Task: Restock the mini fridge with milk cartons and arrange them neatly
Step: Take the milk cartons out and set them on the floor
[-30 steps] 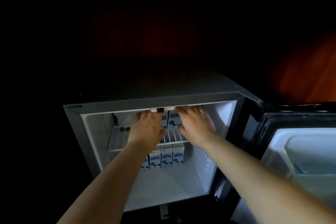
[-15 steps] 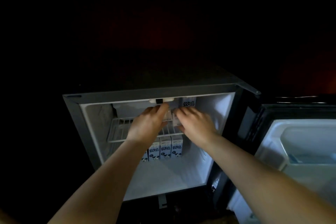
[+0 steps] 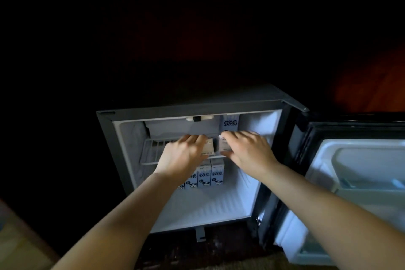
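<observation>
Wire shelf [image 3: 151, 153] in the mini fridge [image 3: 108, 138]: left hand [image 3: 182, 155] is wrapped round one milk carton [image 3: 209, 146] on it, right hand [image 3: 247, 151] grips a second carton [image 3: 224, 146] just beside. Behind them a third carton [image 3: 230, 123] stands upright, a row of cartons [image 3: 211, 176] sits below, door [image 3: 359, 171] open on the right.

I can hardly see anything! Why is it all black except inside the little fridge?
Head view: the room is almost unlit; the grey mini fridge with its white inside is bright, lighting the left hand, right hand and blue-and-white milk cartons.
</observation>
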The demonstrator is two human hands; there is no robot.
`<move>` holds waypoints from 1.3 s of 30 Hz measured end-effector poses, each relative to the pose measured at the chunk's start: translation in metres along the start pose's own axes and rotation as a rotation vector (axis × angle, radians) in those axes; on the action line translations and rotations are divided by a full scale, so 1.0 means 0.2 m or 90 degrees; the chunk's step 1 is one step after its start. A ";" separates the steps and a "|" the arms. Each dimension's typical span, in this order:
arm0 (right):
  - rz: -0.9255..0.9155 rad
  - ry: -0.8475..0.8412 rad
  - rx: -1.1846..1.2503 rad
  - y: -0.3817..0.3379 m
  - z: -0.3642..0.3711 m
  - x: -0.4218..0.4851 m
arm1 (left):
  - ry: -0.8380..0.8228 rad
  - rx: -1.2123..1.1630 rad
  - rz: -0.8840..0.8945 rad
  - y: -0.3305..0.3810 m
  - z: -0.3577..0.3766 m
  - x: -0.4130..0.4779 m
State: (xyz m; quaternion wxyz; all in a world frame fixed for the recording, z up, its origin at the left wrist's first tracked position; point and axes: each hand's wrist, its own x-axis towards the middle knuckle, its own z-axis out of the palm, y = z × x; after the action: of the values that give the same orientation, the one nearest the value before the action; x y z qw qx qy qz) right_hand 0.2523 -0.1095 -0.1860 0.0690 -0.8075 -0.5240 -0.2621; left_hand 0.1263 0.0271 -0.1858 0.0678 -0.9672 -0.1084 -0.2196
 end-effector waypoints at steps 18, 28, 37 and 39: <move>0.031 -0.158 -0.012 0.15 -0.68 -0.57 | -0.128 0.022 0.184 0.59 -0.45 -0.15; 0.117 -0.278 -0.022 0.32 -0.87 -1.27 | -0.215 -0.009 0.374 1.29 -0.40 -0.29; 0.302 -0.437 0.050 0.48 -0.75 -1.88 | -0.389 -0.132 0.395 1.85 -0.14 -0.50; 0.352 -0.466 0.074 0.50 -0.69 -2.00 | -0.430 -0.160 0.382 1.95 -0.06 -0.54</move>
State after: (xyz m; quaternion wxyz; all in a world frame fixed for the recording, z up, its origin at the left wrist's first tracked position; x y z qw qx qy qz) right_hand 0.1659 -0.5316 -0.2502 -0.0078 -0.9511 -0.2929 0.0981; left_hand 0.1197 -0.3720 -0.2555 -0.0281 -0.9739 0.1872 0.1252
